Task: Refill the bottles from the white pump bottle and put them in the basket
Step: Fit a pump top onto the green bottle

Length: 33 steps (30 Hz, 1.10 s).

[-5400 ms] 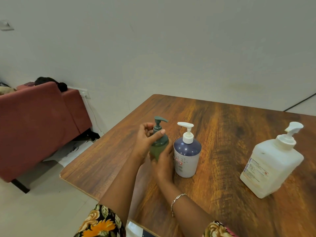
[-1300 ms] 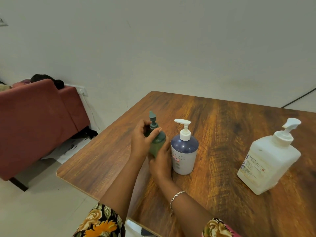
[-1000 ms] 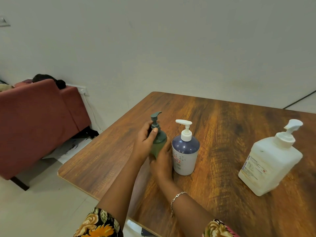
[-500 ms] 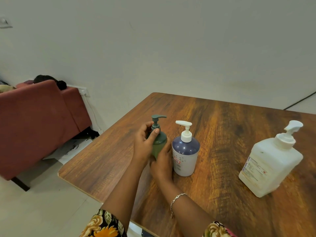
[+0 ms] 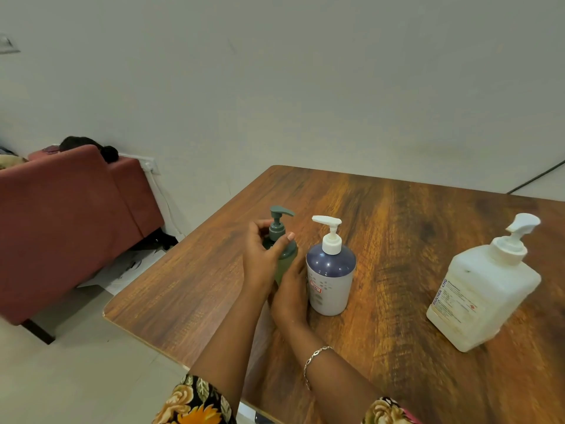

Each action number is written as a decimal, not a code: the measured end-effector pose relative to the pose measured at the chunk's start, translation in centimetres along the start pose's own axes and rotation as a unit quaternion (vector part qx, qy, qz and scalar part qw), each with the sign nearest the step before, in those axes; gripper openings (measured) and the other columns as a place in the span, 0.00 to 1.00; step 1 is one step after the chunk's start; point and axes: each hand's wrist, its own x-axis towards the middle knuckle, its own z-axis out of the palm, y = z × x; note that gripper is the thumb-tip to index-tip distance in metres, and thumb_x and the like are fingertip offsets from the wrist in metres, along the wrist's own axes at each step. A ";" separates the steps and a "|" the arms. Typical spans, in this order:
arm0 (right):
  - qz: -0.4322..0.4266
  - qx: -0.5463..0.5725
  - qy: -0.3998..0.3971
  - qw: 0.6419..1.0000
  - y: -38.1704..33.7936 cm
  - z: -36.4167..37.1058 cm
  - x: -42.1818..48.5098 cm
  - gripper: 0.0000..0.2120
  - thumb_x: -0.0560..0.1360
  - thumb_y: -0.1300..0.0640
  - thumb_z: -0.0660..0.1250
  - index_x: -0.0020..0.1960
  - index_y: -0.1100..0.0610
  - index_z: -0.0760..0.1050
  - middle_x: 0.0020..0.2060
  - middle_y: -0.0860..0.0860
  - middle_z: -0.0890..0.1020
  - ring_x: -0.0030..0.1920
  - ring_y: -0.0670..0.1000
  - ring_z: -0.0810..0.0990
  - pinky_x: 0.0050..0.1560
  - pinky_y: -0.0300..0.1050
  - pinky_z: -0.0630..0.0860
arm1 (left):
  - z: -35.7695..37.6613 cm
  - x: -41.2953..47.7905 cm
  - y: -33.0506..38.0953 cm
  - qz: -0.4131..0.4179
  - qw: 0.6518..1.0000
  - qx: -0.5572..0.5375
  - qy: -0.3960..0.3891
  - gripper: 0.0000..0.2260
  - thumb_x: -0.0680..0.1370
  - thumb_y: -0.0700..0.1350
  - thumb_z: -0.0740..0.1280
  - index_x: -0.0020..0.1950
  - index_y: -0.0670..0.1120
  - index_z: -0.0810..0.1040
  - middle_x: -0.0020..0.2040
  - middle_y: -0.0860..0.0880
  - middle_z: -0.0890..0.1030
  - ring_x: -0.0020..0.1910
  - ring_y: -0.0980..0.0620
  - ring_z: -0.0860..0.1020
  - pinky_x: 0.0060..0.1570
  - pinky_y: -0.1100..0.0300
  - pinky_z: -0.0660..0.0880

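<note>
A small green pump bottle [image 5: 283, 255] stands near the left part of the wooden table [image 5: 397, 240]. My left hand [image 5: 261, 258] grips its dark green cap, thumb across the front. My right hand [image 5: 290, 295] holds the bottle's lower body from behind and right. Its nozzle points right. Just right of it stands a round bottle with a purple top and a white pump [image 5: 330, 270], untouched. The large white square pump bottle [image 5: 483, 289] stands far right, tilted in view, with no hand on it. No basket is in view.
The table's left corner and near edge are close to my arms. A red sofa [image 5: 61, 215] stands on the floor to the left, with a person's dark hair behind it. A black cable [image 5: 538, 175] runs along the wall at the right.
My left hand has turned the green bottle's pump cap; its nozzle swung from pointing away to pointing right. Both hands stayed on the bottle, and the other bottles did not move.
</note>
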 end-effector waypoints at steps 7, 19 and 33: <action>0.007 0.038 -0.007 0.999 0.1 0.4 0.3 0.42 0.72 0.53 0.68 0.76 0.59 0.45 0.74 0.55 0.58 0.74 0.52 0.58 0.70 0.47 0.63 | -0.6 0.2 -0.2 0.015 0.998 -0.018 -0.050 0.10 0.77 0.36 0.65 0.52 0.50 0.76 0.49 0.48 0.81 0.51 0.50 0.78 0.52 0.58 0.76; 0.003 0.035 -0.028 0.999 -0.2 -0.4 -0.1 0.33 0.80 0.53 0.56 0.77 0.59 0.42 0.75 0.58 0.53 0.75 0.56 0.53 0.74 0.53 0.55 | -0.2 -0.1 0.1 -0.013 0.999 -0.015 -0.034 0.18 0.69 0.50 0.73 0.53 0.49 0.70 0.52 0.49 0.82 0.53 0.53 0.80 0.53 0.57 0.77; -0.020 0.099 -0.025 0.995 -0.8 -1.4 -0.2 0.31 0.79 0.59 0.56 0.77 0.57 0.43 0.75 0.58 0.54 0.74 0.58 0.55 0.74 0.55 0.55 | 0.0 -0.4 -0.2 0.026 0.999 0.028 -0.007 0.07 0.81 0.43 0.58 0.59 0.46 0.69 0.48 0.53 0.75 0.44 0.64 0.75 0.46 0.72 0.71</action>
